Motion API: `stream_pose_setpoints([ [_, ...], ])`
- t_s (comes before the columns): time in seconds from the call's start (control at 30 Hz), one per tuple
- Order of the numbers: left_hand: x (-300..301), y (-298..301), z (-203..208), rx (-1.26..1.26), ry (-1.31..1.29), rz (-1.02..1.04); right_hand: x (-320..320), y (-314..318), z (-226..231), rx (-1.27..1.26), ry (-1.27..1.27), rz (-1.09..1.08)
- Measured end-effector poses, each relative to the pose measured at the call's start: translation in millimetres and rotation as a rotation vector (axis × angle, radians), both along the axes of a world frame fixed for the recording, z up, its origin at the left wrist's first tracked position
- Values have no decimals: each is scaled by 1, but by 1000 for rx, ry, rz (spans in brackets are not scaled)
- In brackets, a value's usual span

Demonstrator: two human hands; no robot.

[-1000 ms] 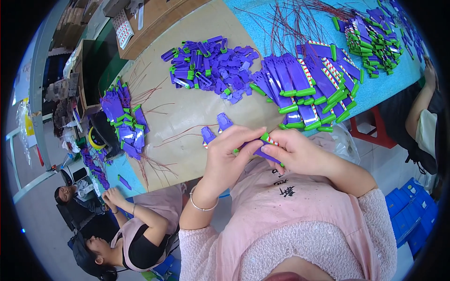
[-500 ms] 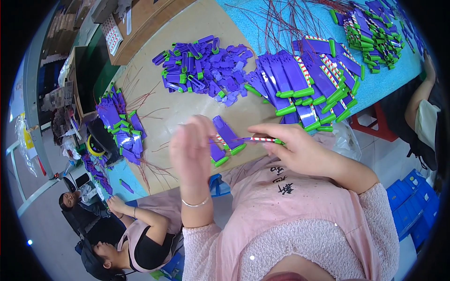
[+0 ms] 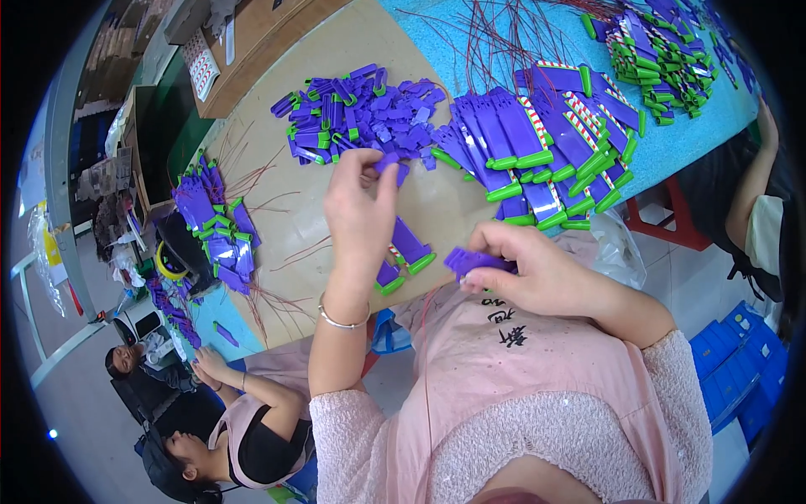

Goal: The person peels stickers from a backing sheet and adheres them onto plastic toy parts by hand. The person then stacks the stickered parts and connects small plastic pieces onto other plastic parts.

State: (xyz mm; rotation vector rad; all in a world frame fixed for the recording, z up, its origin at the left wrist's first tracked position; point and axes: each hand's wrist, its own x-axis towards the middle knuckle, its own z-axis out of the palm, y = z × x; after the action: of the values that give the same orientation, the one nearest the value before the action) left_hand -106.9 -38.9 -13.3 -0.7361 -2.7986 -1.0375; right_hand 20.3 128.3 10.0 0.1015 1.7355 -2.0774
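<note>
My left hand (image 3: 359,206) is raised over the table beside the loose purple parts, pinching a small flat purple plastic piece (image 3: 393,170) between thumb and fingers. In front of my apron, my right hand (image 3: 529,273) grips a purple plastic casing (image 3: 477,263); a thin red wire (image 3: 430,307) hangs below it. My fingers cover part of that casing. Between the two hands, a purple-and-green casing (image 3: 410,246) lies on the table, with another casing (image 3: 389,277) partly behind my left forearm.
A heap of loose purple and green parts (image 3: 361,113) lies ahead. Stacked casings with striped edges and red wires (image 3: 520,134) spread on the right, more casings (image 3: 218,218) on the left. A co-worker (image 3: 260,412) sits at left; another person's arm (image 3: 751,168) shows at right.
My left hand has moved up and away from my right hand, towards the heap, and now holds a small purple piece. My right hand has turned the casing so its purple face shows.
</note>
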Motion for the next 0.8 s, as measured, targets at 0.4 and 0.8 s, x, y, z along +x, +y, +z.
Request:
stream_pose_setpoints([
  [0.4,72,-9,46,146,-1,-383,0,-13,0,323,306,-103],
  [0.8,71,-12,28,331,-396,-279,-1,-10,4,531,414,-47],
])
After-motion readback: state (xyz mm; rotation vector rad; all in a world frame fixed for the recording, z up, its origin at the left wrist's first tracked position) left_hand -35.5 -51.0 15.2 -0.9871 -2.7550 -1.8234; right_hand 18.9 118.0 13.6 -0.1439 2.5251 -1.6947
